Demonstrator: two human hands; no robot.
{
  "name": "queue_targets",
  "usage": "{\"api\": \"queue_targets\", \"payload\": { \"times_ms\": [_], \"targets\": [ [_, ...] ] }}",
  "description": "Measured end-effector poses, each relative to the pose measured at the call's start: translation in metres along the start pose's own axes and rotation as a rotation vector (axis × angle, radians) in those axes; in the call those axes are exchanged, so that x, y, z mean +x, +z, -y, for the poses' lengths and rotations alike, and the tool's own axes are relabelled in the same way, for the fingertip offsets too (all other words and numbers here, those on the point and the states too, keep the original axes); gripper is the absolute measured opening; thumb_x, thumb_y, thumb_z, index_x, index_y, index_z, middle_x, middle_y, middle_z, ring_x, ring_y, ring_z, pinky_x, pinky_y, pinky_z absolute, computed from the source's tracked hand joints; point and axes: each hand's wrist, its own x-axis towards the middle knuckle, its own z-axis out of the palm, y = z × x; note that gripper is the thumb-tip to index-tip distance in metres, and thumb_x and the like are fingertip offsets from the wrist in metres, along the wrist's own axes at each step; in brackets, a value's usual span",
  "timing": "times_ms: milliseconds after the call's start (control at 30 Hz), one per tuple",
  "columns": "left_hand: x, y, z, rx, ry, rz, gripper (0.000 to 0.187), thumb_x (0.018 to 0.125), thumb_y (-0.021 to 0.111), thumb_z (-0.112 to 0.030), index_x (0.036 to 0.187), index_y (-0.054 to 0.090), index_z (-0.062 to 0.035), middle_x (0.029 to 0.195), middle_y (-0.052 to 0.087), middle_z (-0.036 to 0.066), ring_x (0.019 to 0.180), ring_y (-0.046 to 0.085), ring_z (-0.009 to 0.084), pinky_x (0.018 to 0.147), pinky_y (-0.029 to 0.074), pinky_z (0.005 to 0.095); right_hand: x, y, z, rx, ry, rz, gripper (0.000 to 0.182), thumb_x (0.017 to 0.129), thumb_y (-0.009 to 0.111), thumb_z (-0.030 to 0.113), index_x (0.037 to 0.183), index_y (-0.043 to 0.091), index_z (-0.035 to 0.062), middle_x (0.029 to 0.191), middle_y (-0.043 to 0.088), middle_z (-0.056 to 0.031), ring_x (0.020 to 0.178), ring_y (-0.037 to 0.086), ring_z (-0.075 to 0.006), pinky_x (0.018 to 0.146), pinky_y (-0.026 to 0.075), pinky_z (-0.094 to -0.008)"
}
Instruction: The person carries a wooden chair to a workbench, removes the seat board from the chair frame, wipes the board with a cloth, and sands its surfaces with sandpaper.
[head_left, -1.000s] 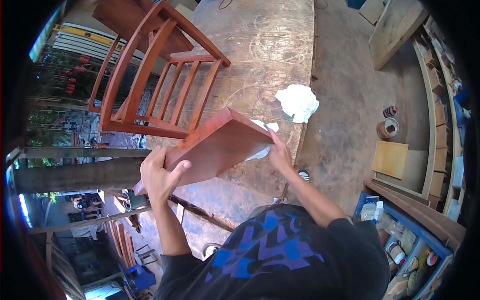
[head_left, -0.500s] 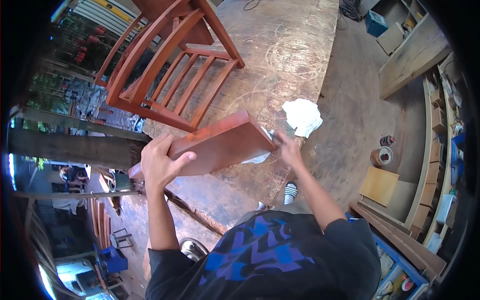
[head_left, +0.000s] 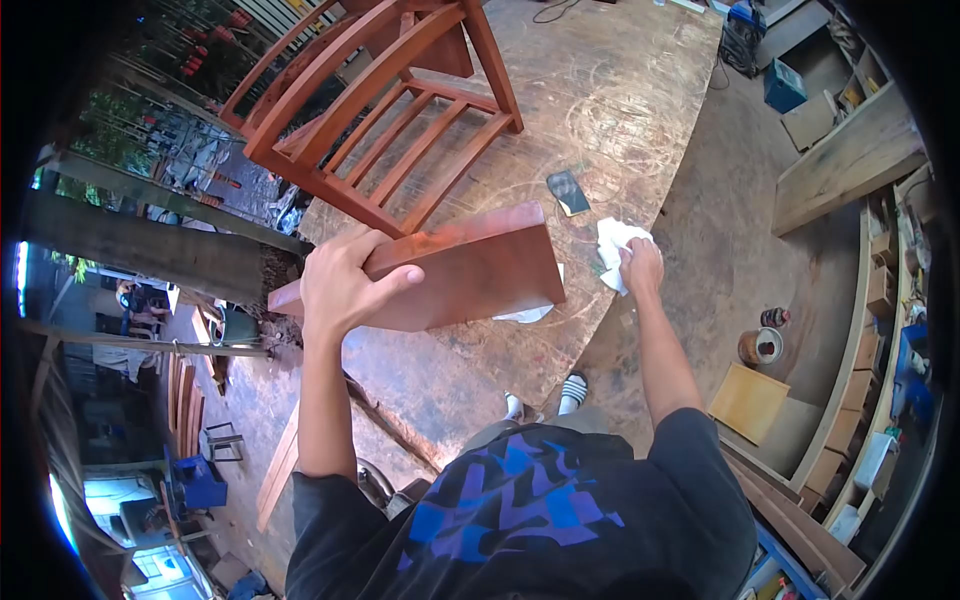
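Observation:
My left hand (head_left: 345, 275) is wrapped over the upper left edge of a thick reddish-brown wooden piece (head_left: 470, 275), thumb along its near face. The piece is tilted on the worktable (head_left: 640, 110). My right hand (head_left: 642, 268) is closed on a crumpled white cloth (head_left: 612, 245) at the table's right edge. Another bit of white material (head_left: 530, 312) shows under the wooden piece, mostly hidden. A dark flat rectangular pad (head_left: 568, 192) lies on the table just beyond the wooden piece.
A reddish wooden chair (head_left: 440, 130) lies on its side at the table's far left. On the floor to the right are an open can (head_left: 762, 346) and a yellowish board (head_left: 748, 402). Shelving (head_left: 868, 350) lines the right side, with a thick plank (head_left: 850, 160) nearby.
My right hand has left the wooden piece's right end and moved right onto the white cloth. The dark pad now shows on the table. My left hand keeps its grip.

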Motion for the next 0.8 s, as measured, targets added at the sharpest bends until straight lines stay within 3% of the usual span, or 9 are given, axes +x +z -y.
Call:
{"api": "queue_targets", "payload": {
  "times_ms": [67, 133, 200, 233, 267, 333, 533, 733, 800],
  "targets": [
    [0.000, -0.002, 0.001, -0.003, 0.000, 0.007, 0.062, 0.068, 0.072, -0.067, 0.080, 0.071, -0.0059, 0.074, 0.062, 0.011, 0.073, 0.065, 0.0330, 0.064, 0.049, 0.0419, -0.006, 0.005, -0.002, 0.100, 0.000, -0.026, 0.022, 0.082, 0.071, 0.014, 0.101, 0.066, 0.0056, 0.095, 0.067, -0.0101, 0.092, 0.064, -0.0265, 0.080, 0.051, -0.0395],
    [-0.001, 0.000, 0.006, 0.004, 0.009, -0.003, 0.062, 0.068, 0.072, -0.067, 0.077, 0.070, -0.0052, 0.073, 0.062, 0.011, 0.073, 0.064, 0.0331, 0.064, 0.049, 0.0423, -0.027, 0.032, -0.006, 0.722, 0.248, 0.088, 0.012, 0.086, 0.063, 0.006, 0.098, 0.065, 0.0064, 0.082, 0.062, -0.0009, 0.075, 0.061, -0.0166, 0.069, 0.051, -0.0337],
    [-0.001, -0.001, 0.006, 0.006, 0.001, -0.009, 0.062, 0.069, 0.072, -0.067, 0.076, 0.069, -0.0051, 0.073, 0.062, 0.011, 0.073, 0.065, 0.0333, 0.064, 0.049, 0.0425, -0.061, 0.051, 0.027, 0.745, 0.278, 0.103, 0.007, 0.088, 0.059, 0.004, 0.095, 0.062, 0.0060, 0.079, 0.057, 0.0036, 0.067, 0.055, -0.0112, 0.063, 0.048, -0.0297],
    [-0.001, -0.001, 0.006, 0.007, 0.001, -0.008, 0.062, 0.069, 0.072, -0.067, 0.075, 0.069, -0.0050, 0.073, 0.062, 0.011, 0.074, 0.065, 0.0334, 0.064, 0.049, 0.0427, -0.082, 0.095, 0.022, 0.925, 0.314, 0.172, 0.011, 0.090, 0.052, 0.003, 0.099, 0.058, 0.0072, 0.084, 0.059, 0.0018, 0.071, 0.056, -0.0125, 0.066, 0.049, -0.0289],
    [-0.001, -0.002, 0.007, 0.016, -0.014, 0.013, 0.064, 0.069, 0.071, -0.068, 0.078, 0.070, -0.0054, 0.073, 0.061, 0.011, 0.073, 0.064, 0.0335, 0.064, 0.048, 0.0430, -0.108, 0.101, 0.065, 1.360, 0.515, 0.170, 0.008, 0.095, 0.054, 0.011, 0.102, 0.056, 0.0082, 0.076, 0.054, 0.0021, 0.066, 0.051, -0.0109, 0.060, 0.044, -0.0315],
    [0.000, -0.003, 0.008, 0.027, -0.039, 0.048, 0.067, 0.068, 0.069, -0.071, 0.085, 0.072, -0.0061, 0.073, 0.060, 0.011, 0.073, 0.063, 0.0337, 0.064, 0.047, 0.0435, -0.110, 0.061, 0.128, 1.503, 0.697, -0.030, 0.010, 0.098, 0.050, 0.012, 0.107, 0.053, 0.0090, 0.079, 0.055, 0.0020, 0.071, 0.053, -0.0097, 0.063, 0.044, -0.0285],
    [-0.008, -0.009, 0.004, -0.004, 0.007, -0.026, 0.064, 0.070, 0.070, -0.070, 0.076, 0.068, -0.0064, 0.075, 0.065, 0.012, 0.077, 0.066, 0.0340, 0.068, 0.050, 0.0449, -0.080, -0.094, 0.252, 1.565, 0.320, -0.037, 0.011, 0.103, 0.047, 0.016, 0.110, 0.050, 0.0078, 0.090, 0.057, -0.0007, 0.079, 0.055, -0.0081, 0.069, 0.045, -0.0224],
    [-0.015, -0.007, 0.013, -0.064, 0.094, -0.113, 0.060, 0.076, 0.068, -0.067, 0.085, 0.072, -0.0076, 0.081, 0.070, 0.012, 0.079, 0.068, 0.0338, 0.070, 0.053, 0.0437, -0.051, -0.230, 0.351, 1.694, -0.503, -0.016, 0.013, 0.103, 0.053, 0.012, 0.112, 0.050, 0.0034, 0.098, 0.061, -0.0048, 0.082, 0.059, -0.0106, 0.073, 0.051, -0.0273],
    [-0.016, -0.006, 0.017, -0.104, 0.105, -0.131, 0.058, 0.078, 0.068, -0.064, 0.094, 0.073, -0.0090, 0.086, 0.071, 0.012, 0.082, 0.069, 0.0334, 0.072, 0.054, 0.0432, -0.048, -0.257, 0.365, 1.402, -0.555, -0.374, 0.016, 0.101, 0.055, 0.012, 0.112, 0.051, 0.0018, 0.099, 0.060, -0.0049, 0.085, 0.058, -0.0096, 0.075, 0.049, -0.0256]
  ]
}}
